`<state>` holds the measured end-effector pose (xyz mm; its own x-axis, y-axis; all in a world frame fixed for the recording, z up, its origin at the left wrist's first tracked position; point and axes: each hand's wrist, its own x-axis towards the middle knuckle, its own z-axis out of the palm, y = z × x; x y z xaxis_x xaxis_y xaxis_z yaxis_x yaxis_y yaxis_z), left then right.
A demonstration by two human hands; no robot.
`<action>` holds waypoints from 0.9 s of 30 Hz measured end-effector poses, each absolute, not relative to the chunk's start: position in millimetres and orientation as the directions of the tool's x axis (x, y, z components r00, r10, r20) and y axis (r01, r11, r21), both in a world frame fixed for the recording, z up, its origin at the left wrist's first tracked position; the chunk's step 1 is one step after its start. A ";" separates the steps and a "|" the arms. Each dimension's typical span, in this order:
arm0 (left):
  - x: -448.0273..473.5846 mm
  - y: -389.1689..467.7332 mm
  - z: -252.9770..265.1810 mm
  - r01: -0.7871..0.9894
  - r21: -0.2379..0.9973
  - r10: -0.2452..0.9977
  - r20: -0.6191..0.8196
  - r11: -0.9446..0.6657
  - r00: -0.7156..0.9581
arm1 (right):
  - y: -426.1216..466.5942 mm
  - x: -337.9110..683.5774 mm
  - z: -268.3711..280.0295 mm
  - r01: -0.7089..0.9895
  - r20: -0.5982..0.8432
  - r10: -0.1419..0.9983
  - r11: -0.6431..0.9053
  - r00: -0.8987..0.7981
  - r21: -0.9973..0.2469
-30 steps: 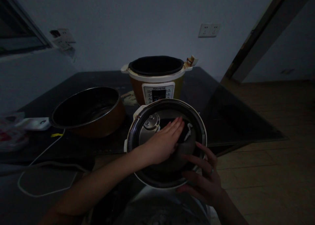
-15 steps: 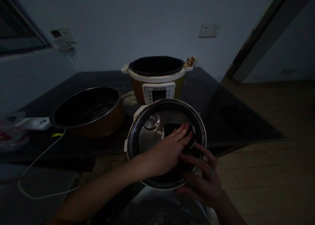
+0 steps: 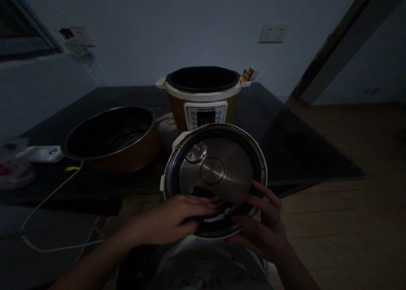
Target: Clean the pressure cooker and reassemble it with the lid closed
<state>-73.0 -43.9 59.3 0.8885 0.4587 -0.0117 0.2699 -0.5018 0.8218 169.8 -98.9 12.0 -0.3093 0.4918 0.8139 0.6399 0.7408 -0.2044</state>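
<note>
A round pressure cooker lid [image 3: 237,163] is tilted up in front of me, its shiny metal inner face and dark rim towards me. My left hand [image 3: 173,220] presses a black cloth [image 3: 203,192] with a whitish edge against the lower part of that face. The fingers lie flat over the cloth, hiding much of it. At the lid's lower right edge, my right hand [image 3: 268,222] grips the rim with bent fingers; a ring shows on one of them. Behind the lid stands the cooker body [image 3: 176,108], uncovered, with a front control panel.
A brown inner pot [image 3: 139,154] with a dark inside stands left on the black table [image 3: 304,154]. Left of it lie a white power strip [image 3: 47,154] and a plastic bag [image 3: 14,167]. A white cord [image 3: 52,197] hangs over the table's front edge. Sockets [image 3: 274,33] are on the wall.
My left hand has slid the black cloth from the lid's right middle down and left to its lower part, uncovering the metal centre. My right hand stays on the rim.
</note>
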 end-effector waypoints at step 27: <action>-60.7 -90.1 54.7 0.255 0.670 0.598 0.347 -0.697 0.723 | -90.1 170.7 3.6 0.625 0.874 0.485 0.688 -0.016 -0.370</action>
